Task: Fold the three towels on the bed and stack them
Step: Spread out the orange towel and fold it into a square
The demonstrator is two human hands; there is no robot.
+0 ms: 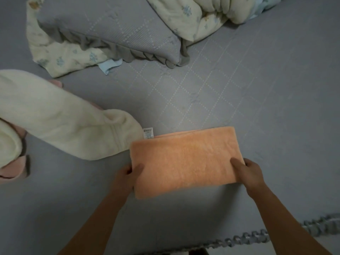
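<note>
Two hands on one towel. Orange towel [184, 161] lies folded flat on the bed [276, 107], near its front edge, directly ahead of the person. Its long axis runs left to right, tilted slightly, right end farther away. A white care label [148, 133] sticks out at the far left corner.

Left hand [127, 175] grips the left short edge: thumb on top, fingers tucked underneath and out of sight. Right hand [247, 173] grips the right short edge the same way, thumb lying on the pile, fingers hidden below. Each hand sits at its own end, toward the near corners; neither is closer to the middle.

Judgement: one fold looks done; a further fold would bring one short end across to the other, along the long axis. Either hand could lead.

Cream towel [60, 116] lies unfolded to the left, its nearest end just beside the orange towel's left far corner; whether they touch, cannot tell. Pink towel [12, 168] shows under it at the far left edge, bunched. Both are nearer the left hand.

Pillow [114, 30] and quilt [193, 15] lie at the far side, well apart.
</note>
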